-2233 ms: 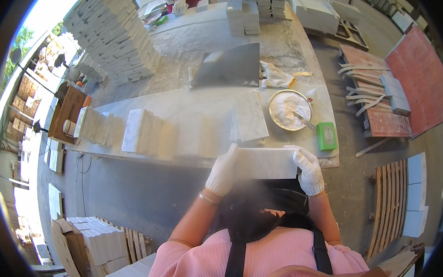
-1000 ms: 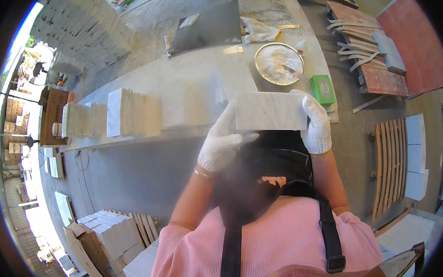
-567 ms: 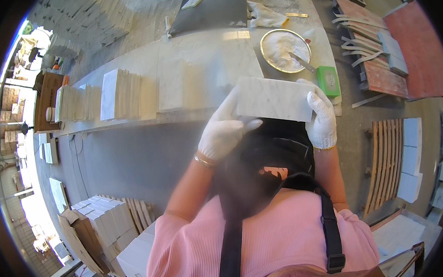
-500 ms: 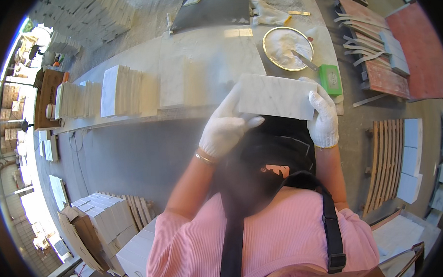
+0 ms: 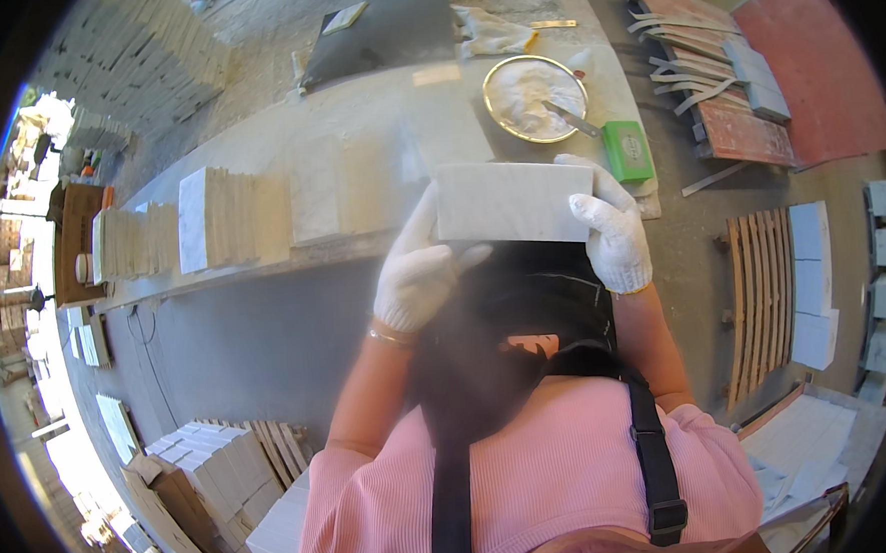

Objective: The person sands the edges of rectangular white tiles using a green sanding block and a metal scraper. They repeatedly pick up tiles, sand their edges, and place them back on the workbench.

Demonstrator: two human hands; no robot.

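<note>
I hold a pale rectangular stone tile (image 5: 512, 203) flat in front of me with both hands in white knit gloves. My left hand (image 5: 418, 268) grips its left end from below, thumb along the edge. My right hand (image 5: 613, 236) clasps its right end. The tile hovers over the near edge of a long pale workbench (image 5: 376, 140). Behind it on the bench sit a round metal bowl of white paste (image 5: 534, 96) with a tool in it and a green block (image 5: 628, 150).
A row of tiles standing on edge (image 5: 210, 221) lines the bench to the left. A dark slab (image 5: 380, 24) and a rag lie farther back. Stacked tiles (image 5: 213, 479) stand on the floor lower left, wooden slats (image 5: 759, 290) and red boards to the right.
I have kept hold of the tile with both hands while it came slightly nearer and lower over the bench edge; the view has swung so the bench sits higher in the picture.
</note>
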